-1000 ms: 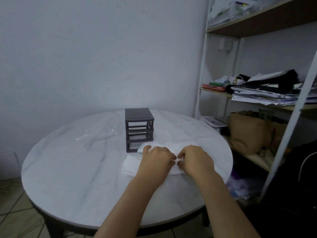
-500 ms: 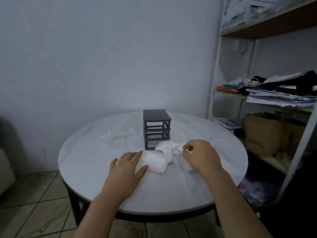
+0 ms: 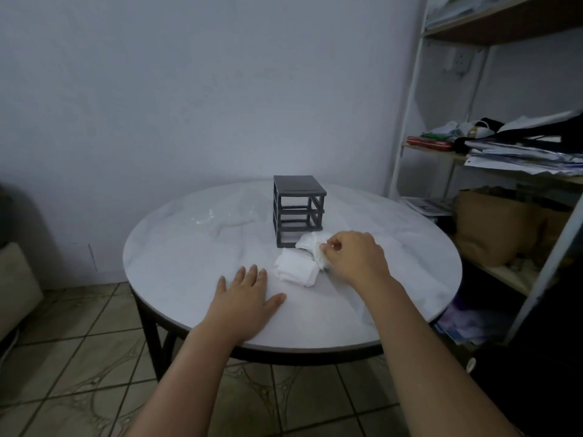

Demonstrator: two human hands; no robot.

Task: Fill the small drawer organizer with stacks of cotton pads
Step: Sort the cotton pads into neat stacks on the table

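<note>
While pads [image 3: 296, 271] lie outside organizer [image 3: 298, 209], progress: nothing loaded, my read; all filling left.
table [image 3: 176, 247]: round, marbled, holds everything.
organizer: far centre, three slots look empty, no drawers seen.
left hand [image 3: 243, 299]: flat on table, fingers straight, spread; near-left of pads, apart.
right hand [image 3: 356, 258]: pinches crumpled white bundle [image 3: 307, 242], right of pads, touching.
pads: stack just near of organizer.

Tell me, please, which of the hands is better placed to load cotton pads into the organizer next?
Probably the right hand: it pinches the white bundle of pads right beside the organizer. The left hand lies flat on the table, holding nothing, farther away.
</note>
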